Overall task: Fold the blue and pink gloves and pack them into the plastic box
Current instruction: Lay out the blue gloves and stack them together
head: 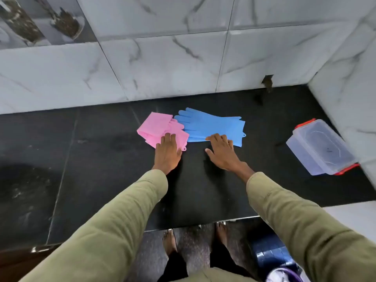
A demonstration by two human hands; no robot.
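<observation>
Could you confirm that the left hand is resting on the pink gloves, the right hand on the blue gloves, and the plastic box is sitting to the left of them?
Not quite: the head view shows the plastic box to the right. The left hand does rest on the pink gloves, the right hand on the blue gloves.

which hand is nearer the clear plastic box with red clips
Right. The right hand rests on the blue rubber gloves, left of the box; the left hand is farther left.

You're standing barefoot at what looks like a home kitchen counter: a black polished stone worktop (pixel 101 159) backed from 10 to 2 o'clock by white marble-veined wall tiles (pixel 162 68), speckled floor (pixel 193 251) at 6 o'clock.
</observation>
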